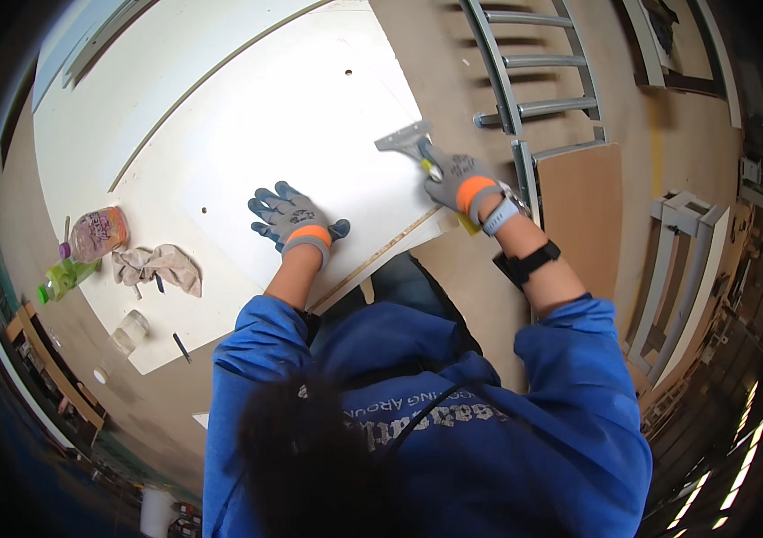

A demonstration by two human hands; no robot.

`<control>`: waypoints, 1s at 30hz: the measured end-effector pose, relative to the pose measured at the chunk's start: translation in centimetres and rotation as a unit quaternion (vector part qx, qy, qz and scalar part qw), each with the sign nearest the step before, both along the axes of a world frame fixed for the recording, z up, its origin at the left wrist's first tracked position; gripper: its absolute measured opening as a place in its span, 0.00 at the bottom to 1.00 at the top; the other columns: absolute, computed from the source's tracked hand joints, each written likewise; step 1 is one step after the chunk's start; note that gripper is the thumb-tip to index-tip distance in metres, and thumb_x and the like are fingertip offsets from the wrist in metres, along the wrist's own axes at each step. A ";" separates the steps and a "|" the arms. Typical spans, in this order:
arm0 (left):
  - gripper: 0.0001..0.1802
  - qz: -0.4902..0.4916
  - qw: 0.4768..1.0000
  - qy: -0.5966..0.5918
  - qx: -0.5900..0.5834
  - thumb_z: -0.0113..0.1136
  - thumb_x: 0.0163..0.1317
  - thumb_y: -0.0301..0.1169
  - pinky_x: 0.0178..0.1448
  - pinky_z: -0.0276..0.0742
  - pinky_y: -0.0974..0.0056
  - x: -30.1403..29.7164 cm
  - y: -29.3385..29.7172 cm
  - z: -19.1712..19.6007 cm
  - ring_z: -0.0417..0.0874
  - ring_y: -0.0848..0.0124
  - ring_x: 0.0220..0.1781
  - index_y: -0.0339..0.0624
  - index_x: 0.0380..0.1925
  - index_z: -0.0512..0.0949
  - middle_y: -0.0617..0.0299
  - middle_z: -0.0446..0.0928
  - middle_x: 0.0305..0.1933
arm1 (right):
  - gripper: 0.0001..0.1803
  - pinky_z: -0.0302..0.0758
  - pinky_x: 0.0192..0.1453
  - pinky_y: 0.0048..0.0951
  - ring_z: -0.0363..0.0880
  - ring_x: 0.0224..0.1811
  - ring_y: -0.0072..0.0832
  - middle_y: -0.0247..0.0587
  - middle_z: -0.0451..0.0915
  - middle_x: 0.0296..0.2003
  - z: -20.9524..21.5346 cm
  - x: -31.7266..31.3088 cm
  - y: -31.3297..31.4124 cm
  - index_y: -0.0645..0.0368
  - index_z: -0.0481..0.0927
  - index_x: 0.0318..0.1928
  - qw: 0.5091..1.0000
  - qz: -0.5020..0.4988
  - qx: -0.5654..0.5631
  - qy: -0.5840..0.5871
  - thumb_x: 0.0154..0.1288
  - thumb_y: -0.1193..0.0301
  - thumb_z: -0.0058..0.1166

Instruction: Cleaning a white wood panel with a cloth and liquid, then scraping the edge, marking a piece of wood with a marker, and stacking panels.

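Observation:
Both of my hands wear grey work gloves with orange cuffs. My left hand (293, 218) lies on a large white panel (283, 125), its fingers spread. Wrapped round the yellow-and-grey handle of a scraper is my right hand (462, 179), near the panel's right edge. The scraper (404, 138) has a wide metal blade that points left, over that edge; whether it touches the surface I cannot tell. Along the panel's near side runs a narrow brownish edge (381, 255), close to my body.
To the left sit a crumpled cloth (159, 267), a pinkish bottle (99, 233), a green bottle (67, 276), a clear bottle (126, 334) and a dark pen-like tool (181, 347). A metal roller frame (543, 61) stands at the far right, with a brown board (577, 215) nearer me.

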State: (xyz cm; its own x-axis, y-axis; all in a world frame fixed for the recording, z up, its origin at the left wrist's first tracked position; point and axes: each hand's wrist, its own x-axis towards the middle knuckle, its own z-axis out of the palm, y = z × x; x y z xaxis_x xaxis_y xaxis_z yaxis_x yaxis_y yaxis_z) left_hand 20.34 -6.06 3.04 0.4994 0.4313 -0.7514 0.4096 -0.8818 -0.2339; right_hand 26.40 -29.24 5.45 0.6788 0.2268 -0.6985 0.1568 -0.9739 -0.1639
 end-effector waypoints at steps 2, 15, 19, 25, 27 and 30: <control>0.71 0.007 1.000 -0.008 -0.015 0.72 0.40 0.60 0.73 0.39 0.33 -0.1 0.1 0.9 0.32 0.33 0.75 0.34 0.72 0.39 0.32 0.36 0.74 | 0.31 0.75 0.53 0.40 0.79 0.49 0.44 0.49 0.81 0.47 -0.8 3.0 1.6 0.47 0.66 0.64 1.000 0.006 0.004 -0.005 0.58 0.58 0.46; 0.71 0.018 0.999 0.033 -0.012 0.70 0.41 0.61 0.74 0.35 0.36 0.2 0.1 0.6 0.30 0.35 0.75 0.33 0.71 0.37 0.33 0.36 0.75 | 0.33 0.74 0.55 0.40 0.78 0.51 0.47 0.50 0.79 0.49 -1.0 11.6 7.0 0.50 0.66 0.64 0.998 0.057 0.025 -0.010 0.55 0.59 0.48; 0.68 0.027 0.998 0.044 -0.018 0.71 0.44 0.58 0.75 0.35 0.37 0.7 0.3 0.1 0.30 0.35 0.75 0.32 0.71 0.38 0.35 0.36 0.75 | 0.34 0.74 0.56 0.40 0.78 0.51 0.46 0.50 0.79 0.51 0.1 10.7 6.0 0.49 0.64 0.65 0.994 0.101 -0.002 0.030 0.56 0.59 0.47; 0.67 0.001 0.997 0.081 0.007 0.70 0.45 0.58 0.75 0.40 0.38 1.1 0.1 1.3 0.35 0.36 0.76 0.36 0.72 0.38 0.34 0.35 0.75 | 0.32 0.74 0.55 0.40 0.78 0.52 0.45 0.48 0.79 0.50 -0.2 14.8 9.2 0.49 0.66 0.64 0.992 0.124 0.018 -0.013 0.57 0.58 0.47; 0.68 0.024 0.997 0.075 -0.006 0.70 0.44 0.58 0.75 0.39 0.38 0.6 0.1 0.7 0.34 0.36 0.76 0.36 0.72 0.38 0.34 0.35 0.75 | 0.26 0.77 0.53 0.41 0.80 0.50 0.43 0.49 0.80 0.48 -0.2 16.0 9.8 0.53 0.70 0.58 0.990 0.138 0.014 -0.008 0.59 0.61 0.45; 0.69 0.045 0.996 0.073 -0.026 0.70 0.43 0.60 0.75 0.38 0.39 0.2 0.5 0.1 0.33 0.35 0.76 0.36 0.72 0.38 0.34 0.34 0.75 | 0.27 0.76 0.53 0.41 0.79 0.51 0.43 0.48 0.80 0.48 -1.2 16.2 8.2 0.49 0.69 0.61 0.981 0.189 0.017 -0.032 0.60 0.61 0.45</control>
State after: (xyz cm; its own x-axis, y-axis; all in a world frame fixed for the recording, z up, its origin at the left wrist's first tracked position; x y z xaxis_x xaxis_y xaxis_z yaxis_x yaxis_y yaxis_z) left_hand 20.56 -5.56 3.12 0.3451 0.4271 -0.8357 0.4523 -0.8559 -0.2507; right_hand 42.58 -20.99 4.28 0.5834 0.4928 -0.6456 0.5167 -0.8385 -0.1730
